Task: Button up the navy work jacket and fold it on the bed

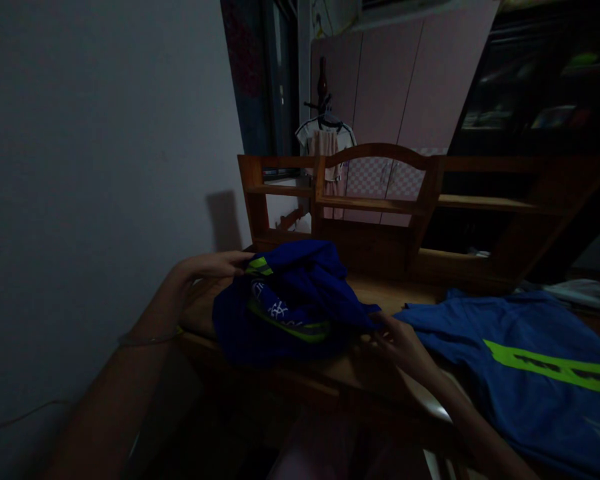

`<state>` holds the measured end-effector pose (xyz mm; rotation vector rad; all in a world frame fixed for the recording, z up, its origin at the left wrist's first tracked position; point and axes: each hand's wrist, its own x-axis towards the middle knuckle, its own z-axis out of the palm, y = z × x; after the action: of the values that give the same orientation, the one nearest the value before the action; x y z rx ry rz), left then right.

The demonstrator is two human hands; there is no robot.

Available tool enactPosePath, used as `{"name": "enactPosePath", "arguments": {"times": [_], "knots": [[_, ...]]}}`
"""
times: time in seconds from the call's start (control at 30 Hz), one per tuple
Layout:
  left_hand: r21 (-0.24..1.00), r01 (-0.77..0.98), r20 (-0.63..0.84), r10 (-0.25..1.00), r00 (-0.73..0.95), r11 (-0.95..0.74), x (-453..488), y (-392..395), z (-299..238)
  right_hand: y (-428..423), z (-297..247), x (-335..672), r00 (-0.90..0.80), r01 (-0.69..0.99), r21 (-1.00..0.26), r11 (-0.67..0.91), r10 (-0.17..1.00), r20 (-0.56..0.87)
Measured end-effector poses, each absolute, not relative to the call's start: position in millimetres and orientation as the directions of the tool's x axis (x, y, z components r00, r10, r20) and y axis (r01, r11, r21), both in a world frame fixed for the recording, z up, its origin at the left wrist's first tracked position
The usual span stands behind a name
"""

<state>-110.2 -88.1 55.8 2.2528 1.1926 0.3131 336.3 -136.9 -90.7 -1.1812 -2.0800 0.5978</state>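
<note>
A dark blue garment (305,287) with lime-yellow bands and white lettering lies bunched on the wooden desk (380,293). My left hand (220,265) is at its upper left edge, by a lime patch, fingers closed on the cloth. At the lower right corner of the same garment, my right hand (393,337) pinches the fabric between thumb and fingers. Just right of that hand a lighter blue shirt (480,333) with a lime stripe is spread out.
A wooden shelf frame (375,205) rises along the back of the desk. The pale wall (130,133) borders the left side. Behind stand pink cabinets (380,87) and a rack with hanging clothes (325,137). The room is dim.
</note>
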Motion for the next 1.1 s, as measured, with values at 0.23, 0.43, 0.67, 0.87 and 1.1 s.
{"name": "enactPosePath", "arguments": {"times": [0.23,0.43,0.67,0.87,1.1], "knots": [[0.572,0.704,-0.049,0.839,0.542,-0.421,-108.9,-84.1,52.0,-137.4,-92.9,335.4,-0.373,0.581,-0.656,0.482,0.874,0.312],[0.614,0.705,-0.080,0.861,0.503,-0.354,-116.8,-78.3,42.6,-136.6,-95.7,336.5,-0.384,0.581,-0.645,0.496,0.866,0.319],[0.631,0.681,-0.020,0.869,0.494,-0.372,-109.0,-80.5,43.7,-136.2,-97.3,334.5,-0.382,0.590,-0.616,0.522,0.853,0.356],[0.539,0.778,0.237,0.944,0.228,-0.323,-104.4,-70.3,40.9,-136.7,-94.1,335.1,-0.399,0.576,-0.623,0.530,0.847,0.352],[0.393,0.813,0.662,0.746,0.075,-0.430,-72.5,-47.6,66.5,-130.1,-40.8,318.7,-0.388,0.534,-0.656,0.534,0.844,0.371]]}}
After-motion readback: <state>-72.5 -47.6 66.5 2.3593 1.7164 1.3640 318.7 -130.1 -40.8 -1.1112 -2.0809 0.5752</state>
